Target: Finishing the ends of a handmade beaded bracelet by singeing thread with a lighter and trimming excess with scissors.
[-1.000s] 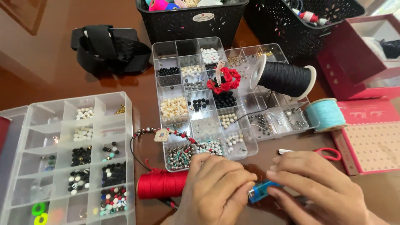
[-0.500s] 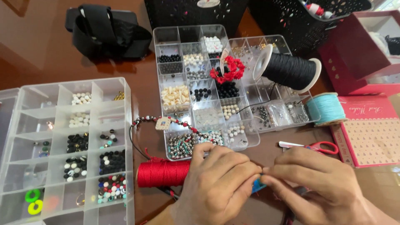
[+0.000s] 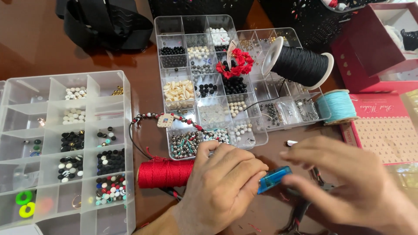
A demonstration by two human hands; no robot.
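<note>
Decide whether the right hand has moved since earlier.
Yes. Against the red spool, the right hand has shifted right and up, away from the left hand, covering the scissors.

Just beside the grip, to its left, lies a red cord spool; beyond it a beaded strand drapes over a clear bead organiser holding shells, dark beads and a red flower bracelet; further back to the right rests a black thread spool, with a turquoise thread spool nearer; far left of the grip stands a second clear compartment box of mixed beads; a maroon box sits well apart at the upper right.
</note>
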